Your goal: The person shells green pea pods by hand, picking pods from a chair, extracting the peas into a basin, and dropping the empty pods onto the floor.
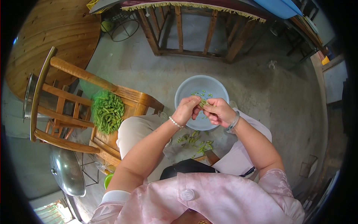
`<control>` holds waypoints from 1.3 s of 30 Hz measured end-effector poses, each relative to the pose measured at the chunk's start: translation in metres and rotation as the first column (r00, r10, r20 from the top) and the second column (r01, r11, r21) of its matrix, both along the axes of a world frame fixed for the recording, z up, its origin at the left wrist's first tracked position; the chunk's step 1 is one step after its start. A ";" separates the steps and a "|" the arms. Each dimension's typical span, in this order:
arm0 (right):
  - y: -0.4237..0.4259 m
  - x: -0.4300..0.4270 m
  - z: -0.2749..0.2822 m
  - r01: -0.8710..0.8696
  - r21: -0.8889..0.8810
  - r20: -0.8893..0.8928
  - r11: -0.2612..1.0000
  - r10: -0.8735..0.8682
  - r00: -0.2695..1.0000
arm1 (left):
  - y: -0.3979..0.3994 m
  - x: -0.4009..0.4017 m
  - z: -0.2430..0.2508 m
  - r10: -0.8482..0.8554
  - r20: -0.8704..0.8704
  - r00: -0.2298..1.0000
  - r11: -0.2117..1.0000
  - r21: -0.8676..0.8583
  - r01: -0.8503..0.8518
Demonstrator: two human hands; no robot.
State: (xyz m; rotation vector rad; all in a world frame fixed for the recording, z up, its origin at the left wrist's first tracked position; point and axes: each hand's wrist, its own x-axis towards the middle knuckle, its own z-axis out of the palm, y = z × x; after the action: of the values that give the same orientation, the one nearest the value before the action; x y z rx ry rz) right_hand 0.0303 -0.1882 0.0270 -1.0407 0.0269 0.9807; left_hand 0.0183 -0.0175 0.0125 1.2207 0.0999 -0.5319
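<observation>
Over a pale blue plastic basin (181, 86) on the floor, my left hand (186, 108) and my right hand (220, 112) meet around a green bean pod (203, 103). The fingertips of both hands pinch it, partly hiding it. Several loose green beans (203, 91) lie on the basin's bottom. Pods or empty shells (195, 140) are scattered on the floor between my feet and the basin's near rim. To my left, a heap of green pods (109, 113) in a green mesh bag (96, 102) rests on the seat of a wooden chair (130, 112).
A wooden frame table (179, 30) with a fringed cloth stands ahead. A round wooden tabletop (64, 28) leans at the far left. Near the chair are a metal lid (67, 172) and part of a bright green container (107, 180). A blue plastic tub (279, 7) sits at the upper right.
</observation>
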 end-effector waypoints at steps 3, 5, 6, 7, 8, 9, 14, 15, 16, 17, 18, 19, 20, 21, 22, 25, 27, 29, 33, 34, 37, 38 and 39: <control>-0.001 0.003 -0.007 0.015 0.021 0.038 1.000 -0.016 0.999 | 0.005 0.005 0.002 0.101 0.029 0.994 0.987 0.122 -0.104; 0.000 0.004 -0.006 0.119 -0.087 -0.050 0.989 -0.124 0.991 | 0.006 0.008 0.002 0.168 0.029 0.985 0.976 0.136 -0.171; 0.001 0.004 -0.008 0.121 -0.087 -0.050 0.989 -0.125 0.991 | 0.007 0.009 0.002 0.186 0.015 0.982 0.971 0.152 -0.186; 0.001 0.005 -0.011 0.178 -0.125 -0.028 0.976 -0.183 0.983 | 0.007 0.009 0.001 0.204 0.002 0.979 0.965 0.169 -0.201; 0.001 0.006 -0.016 0.235 -0.161 -0.004 0.958 -0.239 0.971 | 0.007 0.009 0.000 0.203 0.002 0.979 0.965 0.169 -0.201; 0.001 0.007 -0.024 0.235 -0.161 -0.005 0.958 -0.239 0.971 | 0.006 0.009 -0.002 0.171 0.004 0.985 0.967 0.189 -0.169; 0.002 0.007 -0.033 0.469 -0.315 0.678 0.825 -0.150 0.720 | 0.002 0.005 -0.002 0.046 -0.052 0.998 0.983 0.180 -0.035; 0.003 0.005 -0.027 0.465 -0.314 0.678 0.828 -0.147 0.720 | 0.002 0.004 -0.002 0.051 -0.052 0.997 0.983 0.181 -0.041; 0.005 0.002 -0.018 0.490 -0.311 0.686 0.814 -0.165 0.708 | 0.001 0.002 -0.003 0.030 -0.056 0.998 0.979 0.204 -0.018; 0.006 0.001 -0.011 0.516 -0.306 0.694 0.800 -0.183 0.696 | 0.001 0.002 -0.003 0.010 -0.061 0.998 0.974 0.228 0.004; 0.007 -0.001 -0.006 0.516 -0.307 0.694 0.800 -0.183 0.697 | 0.000 0.001 -0.003 0.000 -0.057 0.998 0.975 0.224 0.013; 0.007 -0.002 -0.002 0.435 -0.312 0.632 0.845 -0.157 0.759 | 0.000 0.000 -0.005 0.000 -0.058 0.998 0.975 0.224 0.013; 0.007 -0.002 0.000 0.351 -0.308 0.567 0.884 -0.125 0.814 | 0.001 0.000 -0.008 -0.012 -0.029 1.000 0.974 0.225 0.018; 0.008 -0.003 -0.002 0.353 -0.309 0.566 0.883 -0.128 0.814 | 0.000 0.000 -0.009 -0.028 -0.001 1.000 0.974 0.226 0.027; 0.010 -0.004 -0.005 0.338 -0.319 0.575 0.885 -0.102 0.812 | 0.000 -0.001 -0.008 -0.031 -0.002 1.000 0.974 0.226 0.031; 0.011 -0.006 -0.010 0.347 -0.316 0.667 0.883 -0.054 0.743 | -0.001 -0.004 -0.003 -0.045 -0.018 0.999 0.979 0.200 0.048; 0.011 -0.007 -0.006 0.324 -0.313 0.587 0.892 -0.086 0.805 | -0.001 -0.004 -0.001 -0.079 0.046 0.996 0.979 0.190 0.069; 0.010 -0.007 -0.009 0.302 -0.276 0.558 0.912 -0.104 0.823 | -0.001 -0.005 -0.001 -0.090 0.056 0.994 0.980 0.182 0.078; 0.005 0.001 -0.008 0.213 -0.220 0.488 0.952 -0.081 0.869 | -0.002 -0.006 -0.001 -0.099 0.033 0.995 0.983 0.161 0.092; 0.003 0.003 -0.008 0.213 -0.220 0.488 0.952 -0.081 0.869 | -0.002 -0.006 -0.002 -0.099 0.034 0.995 0.983 0.161 0.092; 0.001 0.005 -0.007 0.162 -0.185 0.411 0.969 -0.073 0.909 | -0.001 -0.007 -0.005 -0.105 0.045 0.993 0.984 0.151 0.097; 0.001 0.005 -0.008 0.170 -0.190 0.382 0.967 -0.087 0.920 | -0.001 -0.006 -0.006 -0.116 0.052 0.992 0.963 0.250 0.099; 0.000 0.005 -0.009 0.180 -0.196 0.353 0.964 -0.102 0.930 | -0.002 -0.006 -0.006 -0.128 0.057 0.990 0.933 0.346 0.101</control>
State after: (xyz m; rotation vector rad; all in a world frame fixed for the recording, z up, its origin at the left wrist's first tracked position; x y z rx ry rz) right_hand 0.0355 -0.1884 0.0179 -1.3891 -0.0719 0.6651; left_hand 0.0126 -0.0195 0.0063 1.5943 0.0552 -0.5829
